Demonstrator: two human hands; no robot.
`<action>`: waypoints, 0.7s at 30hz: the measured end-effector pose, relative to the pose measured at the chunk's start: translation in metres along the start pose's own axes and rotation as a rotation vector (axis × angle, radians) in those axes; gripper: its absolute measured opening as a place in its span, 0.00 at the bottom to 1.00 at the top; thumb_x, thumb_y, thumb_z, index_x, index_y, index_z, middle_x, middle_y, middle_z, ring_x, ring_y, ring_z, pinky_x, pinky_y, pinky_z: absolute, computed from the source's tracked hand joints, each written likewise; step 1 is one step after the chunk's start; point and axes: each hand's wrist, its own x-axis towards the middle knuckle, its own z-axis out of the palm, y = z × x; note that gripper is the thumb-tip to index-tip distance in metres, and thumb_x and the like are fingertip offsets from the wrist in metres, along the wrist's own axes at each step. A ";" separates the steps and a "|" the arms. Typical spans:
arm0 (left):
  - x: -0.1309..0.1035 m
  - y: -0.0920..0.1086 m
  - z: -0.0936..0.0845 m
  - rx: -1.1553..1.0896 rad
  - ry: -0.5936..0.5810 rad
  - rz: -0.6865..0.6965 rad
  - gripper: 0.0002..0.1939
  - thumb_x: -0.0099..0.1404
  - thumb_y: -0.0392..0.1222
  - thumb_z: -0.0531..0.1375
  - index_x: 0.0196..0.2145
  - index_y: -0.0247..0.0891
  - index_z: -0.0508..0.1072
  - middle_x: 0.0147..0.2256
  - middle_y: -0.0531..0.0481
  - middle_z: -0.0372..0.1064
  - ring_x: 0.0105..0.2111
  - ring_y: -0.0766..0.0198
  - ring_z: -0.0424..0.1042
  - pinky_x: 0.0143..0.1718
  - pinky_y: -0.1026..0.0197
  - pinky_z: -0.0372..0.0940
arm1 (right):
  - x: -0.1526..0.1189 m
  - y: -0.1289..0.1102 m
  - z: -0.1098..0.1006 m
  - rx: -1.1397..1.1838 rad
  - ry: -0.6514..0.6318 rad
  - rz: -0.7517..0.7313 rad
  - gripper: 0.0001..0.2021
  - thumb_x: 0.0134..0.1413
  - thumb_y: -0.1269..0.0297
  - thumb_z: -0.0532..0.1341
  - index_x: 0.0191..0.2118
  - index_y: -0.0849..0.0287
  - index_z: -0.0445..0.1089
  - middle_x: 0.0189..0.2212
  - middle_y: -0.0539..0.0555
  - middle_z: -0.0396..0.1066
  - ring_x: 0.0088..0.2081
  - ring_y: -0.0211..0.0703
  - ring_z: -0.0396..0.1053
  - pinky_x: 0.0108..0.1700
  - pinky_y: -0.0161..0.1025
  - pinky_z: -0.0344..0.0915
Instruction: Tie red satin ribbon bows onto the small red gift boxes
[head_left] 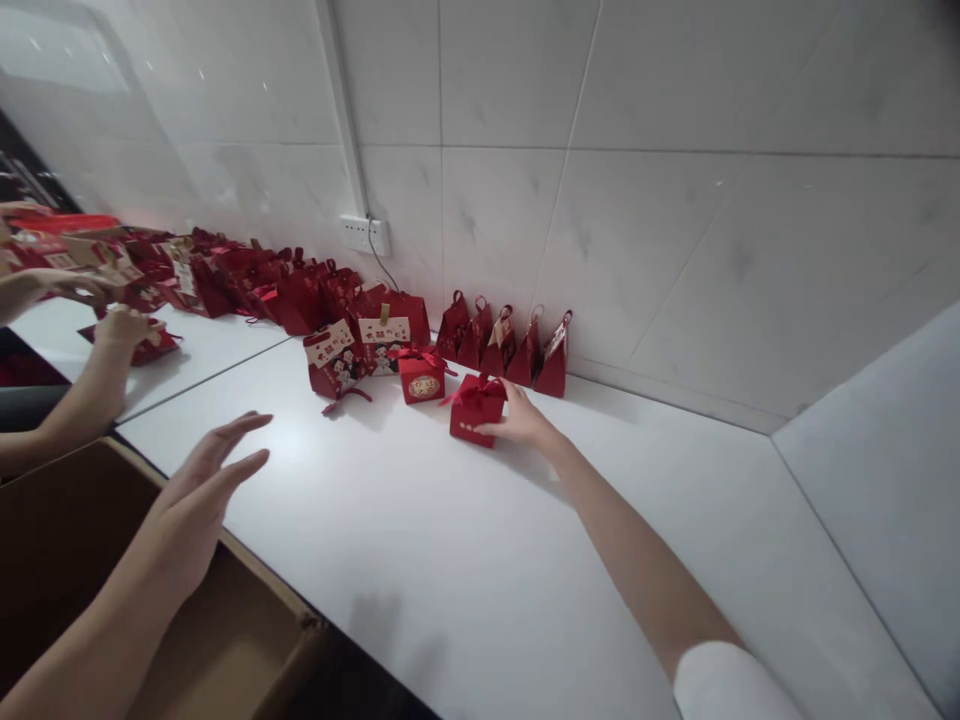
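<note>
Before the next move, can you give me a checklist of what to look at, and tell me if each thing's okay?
1. Right hand touching the red box: ok, thumb and fingers are on it.
2. Left hand free: ok, open and holding nothing.
3. Red box flat on the table: cannot tell.
4. Small box beside it upright: ok.
5. Five bags near the wall standing: ok.
6. Red box filled: cannot tell, its inside is hidden.

Packing area — red gift boxes [469, 404], cardboard carton [232, 625]

Cool, moderate light; glare on desk [495, 540] and wall [510, 100] at upper left; soft shadows; wide-angle distortion; upper-right corner dark.
</note>
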 end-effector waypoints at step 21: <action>-0.035 0.036 0.140 0.499 -0.665 0.268 0.30 0.68 0.56 0.54 0.64 0.50 0.56 0.55 0.42 0.65 0.48 0.53 0.71 0.40 0.55 0.70 | -0.178 -0.015 -0.132 -0.123 -0.296 -0.052 0.22 0.64 0.53 0.55 0.61 0.45 0.63 0.58 0.52 0.68 0.55 0.53 0.70 0.56 0.53 0.68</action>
